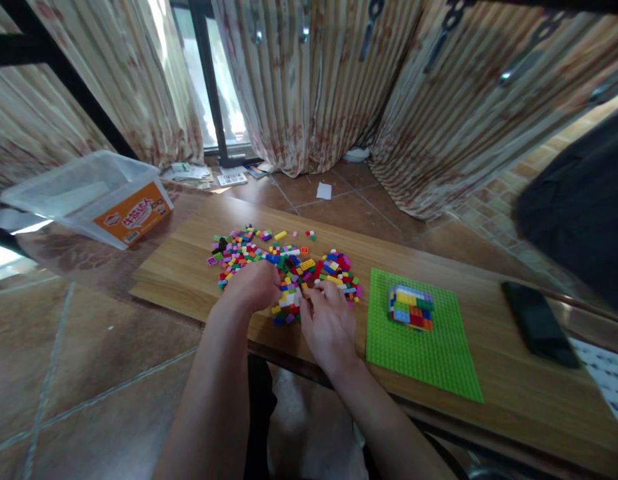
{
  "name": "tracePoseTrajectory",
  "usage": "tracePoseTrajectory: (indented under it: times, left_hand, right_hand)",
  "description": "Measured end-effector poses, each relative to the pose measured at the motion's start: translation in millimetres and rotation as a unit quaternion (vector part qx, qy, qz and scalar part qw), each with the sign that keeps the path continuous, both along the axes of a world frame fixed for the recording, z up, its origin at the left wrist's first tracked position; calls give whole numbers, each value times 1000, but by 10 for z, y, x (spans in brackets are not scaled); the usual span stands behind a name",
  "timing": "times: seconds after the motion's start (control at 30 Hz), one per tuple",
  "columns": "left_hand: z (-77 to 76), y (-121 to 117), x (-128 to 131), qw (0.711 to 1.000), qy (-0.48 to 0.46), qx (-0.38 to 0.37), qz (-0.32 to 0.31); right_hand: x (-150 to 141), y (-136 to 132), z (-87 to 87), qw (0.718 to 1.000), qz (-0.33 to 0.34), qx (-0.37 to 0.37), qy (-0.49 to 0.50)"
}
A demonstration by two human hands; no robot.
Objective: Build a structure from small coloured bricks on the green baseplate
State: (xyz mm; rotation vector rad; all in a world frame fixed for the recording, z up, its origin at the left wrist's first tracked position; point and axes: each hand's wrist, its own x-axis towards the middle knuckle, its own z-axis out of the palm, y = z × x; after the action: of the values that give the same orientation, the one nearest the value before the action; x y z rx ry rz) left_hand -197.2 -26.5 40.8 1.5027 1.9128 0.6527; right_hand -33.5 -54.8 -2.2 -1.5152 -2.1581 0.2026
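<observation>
A loose heap of small coloured building bricks (243,252) lies on the wooden board, with both hands in its near part. My left hand (256,285) is curled over the bricks, its fingertips hidden behind the knuckles. Just to its right, my right hand (331,320) has thumb and fingers drawn together at the bricks; what they hold, if anything, is too small to make out. White and yellow bricks (289,299) lie between the hands. Right of my right hand, a block built of multicoloured bricks (411,308) sits on a green baseplate (419,367).
A clear plastic box (79,220) with an orange label stands at the left. A black phone (539,323) rests on the wooden board (493,333) right of the baseplate. Striped curtains (309,87) hang behind, above a tiled floor with papers (324,191).
</observation>
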Motion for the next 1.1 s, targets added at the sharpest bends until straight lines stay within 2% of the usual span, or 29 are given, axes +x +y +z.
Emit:
tracePoseTrajectory:
  times: [0.1, 0.4, 0.73, 1.0, 1.1]
  left_hand:
    - [-10, 6, 14, 994, 83, -40, -62]
    - [15, 23, 126, 987, 128, -28, -94]
    - [-70, 66, 80, 995, 50, -11, -89]
    - [-43, 78, 38, 981, -35, -28, -190]
    - [-88, 87, 19, 978, -67, -20, -199]
  right_hand:
    - [-35, -54, 22, 999, 6, 2, -38]
    - [-104, -149, 43, 1000, -9, -16, -19]
    - [-112, -115, -10, 999, -39, -16, -21]
    - [-77, -55, -52, 999, -45, -9, 3]
    - [-64, -23, -57, 999, -38, -19, 19]
